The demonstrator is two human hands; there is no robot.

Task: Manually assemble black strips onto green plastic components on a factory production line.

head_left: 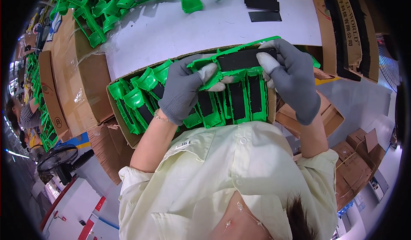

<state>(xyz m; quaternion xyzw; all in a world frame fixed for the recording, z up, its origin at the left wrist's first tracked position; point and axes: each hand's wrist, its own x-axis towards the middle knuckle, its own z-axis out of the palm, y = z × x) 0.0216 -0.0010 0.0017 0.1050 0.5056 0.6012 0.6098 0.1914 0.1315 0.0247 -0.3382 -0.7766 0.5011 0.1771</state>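
Note:
Between my two gloved hands is a green plastic part with a black rectangular strip lying along it. My left hand, in a grey glove with pale fingertips, grips the part's left end, thumb on top. At the other end, my right hand pinches the black strip and the green edge, its thumb pressing on the strip. Beneath both hands, a cardboard box holds several similar green parts, many with black strips in them. My hands hide some of these.
On the white tabletop, loose green parts are heaped at the far left, and several black strips lie farther back. Cartons holding black pieces stand at the right. A fan and another person are at the left.

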